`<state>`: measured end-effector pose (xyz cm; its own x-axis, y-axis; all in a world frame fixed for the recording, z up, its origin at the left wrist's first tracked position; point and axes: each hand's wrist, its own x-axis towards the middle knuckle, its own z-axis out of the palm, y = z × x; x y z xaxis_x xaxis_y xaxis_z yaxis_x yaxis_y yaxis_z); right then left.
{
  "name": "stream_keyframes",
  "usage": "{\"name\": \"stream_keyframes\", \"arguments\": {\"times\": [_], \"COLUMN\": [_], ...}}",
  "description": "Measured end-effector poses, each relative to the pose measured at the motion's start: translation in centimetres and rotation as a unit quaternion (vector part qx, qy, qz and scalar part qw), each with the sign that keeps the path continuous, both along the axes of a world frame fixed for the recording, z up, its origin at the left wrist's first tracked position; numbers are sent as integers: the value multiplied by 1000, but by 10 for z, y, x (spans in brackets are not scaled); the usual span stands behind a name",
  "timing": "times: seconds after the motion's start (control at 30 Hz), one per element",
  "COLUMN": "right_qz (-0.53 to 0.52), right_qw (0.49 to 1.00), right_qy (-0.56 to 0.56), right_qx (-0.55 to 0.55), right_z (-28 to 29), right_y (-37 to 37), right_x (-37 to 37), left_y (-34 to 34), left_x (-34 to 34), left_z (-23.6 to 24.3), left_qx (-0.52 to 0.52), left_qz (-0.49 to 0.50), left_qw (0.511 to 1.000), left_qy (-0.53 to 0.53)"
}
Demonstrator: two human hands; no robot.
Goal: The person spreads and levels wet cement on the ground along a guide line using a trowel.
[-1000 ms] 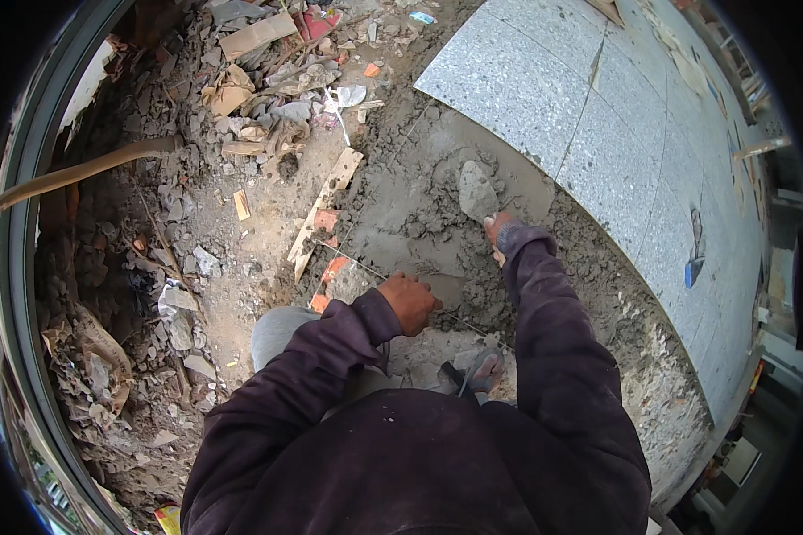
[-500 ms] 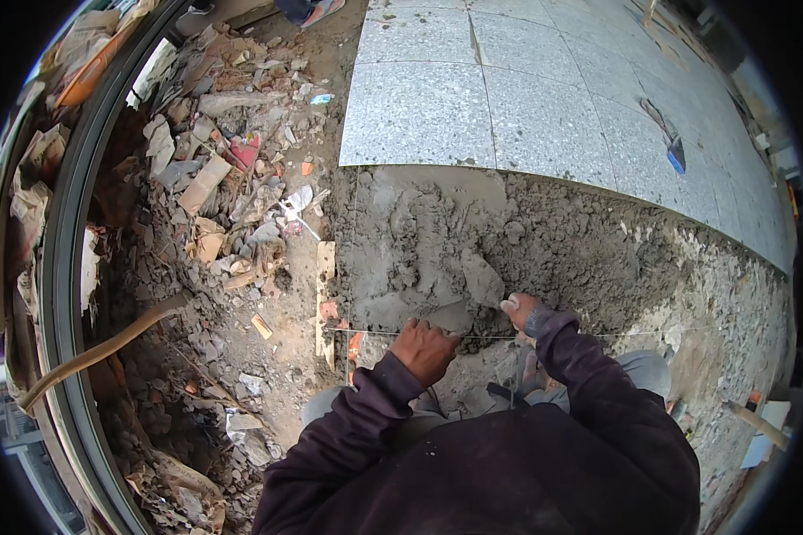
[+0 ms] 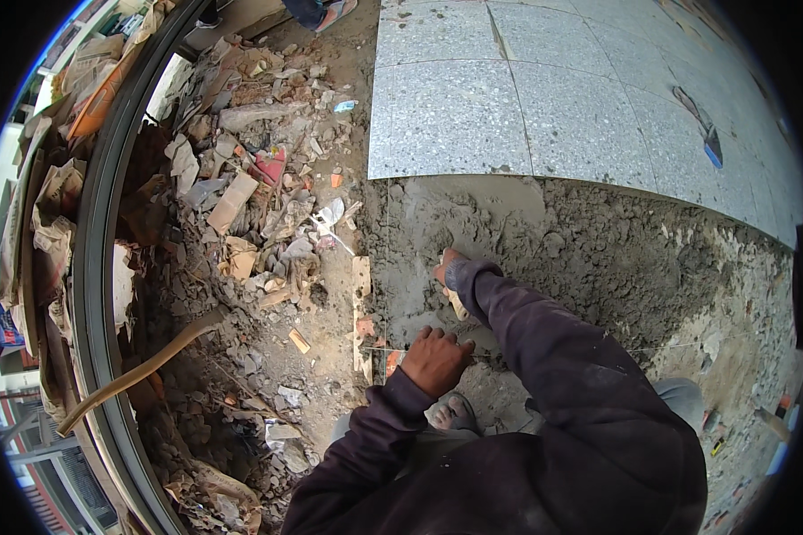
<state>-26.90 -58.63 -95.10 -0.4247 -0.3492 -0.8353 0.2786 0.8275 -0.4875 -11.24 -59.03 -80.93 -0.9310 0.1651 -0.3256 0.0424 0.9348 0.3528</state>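
Note:
My right hand (image 3: 449, 266) is stretched out over wet grey mortar (image 3: 500, 209), closed round the handle of a trowel. The pale handle end (image 3: 457, 305) sticks out below the hand; the blade is hidden from view. Nearer to me, my left hand (image 3: 437, 361) is closed with its fingers curled, low beside the mortar's near edge. Its fingertips and anything in them are hidden. A thin white string (image 3: 669, 346) runs across near the left hand. Beyond the mortar lie speckled grey floor tiles (image 3: 455, 116), their near edge bordering it.
Rubble and torn paper (image 3: 250, 205) cover the ground at left, beside a metal frame rail (image 3: 107, 267). A curved wooden handle (image 3: 143, 370) leans over that rail. A blue-tipped tool (image 3: 712, 147) lies on the tiles. Another person's foot (image 3: 335, 13) shows at the top.
My right hand has moved left and farther away with the trowel, whose mortar-covered blade showed before. The left hand stays low and curled. The whole view has shifted somewhat.

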Motion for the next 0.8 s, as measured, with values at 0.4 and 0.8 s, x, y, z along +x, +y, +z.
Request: {"name": "stream_keyframes", "arguments": {"times": [0.4,0.8], "right_qz": [54,383], "right_qw": [998,915], "right_qy": [-3,47], "right_qx": [-29,122], "right_z": [41,-12], "right_y": [67,16], "right_x": [-61,3], "left_y": [15,38], "left_x": [-8,-9], "left_z": [-11,-20], "left_qx": [41,16], "left_qz": [43,-15], "left_qw": [998,999], "left_qy": [31,40]}}
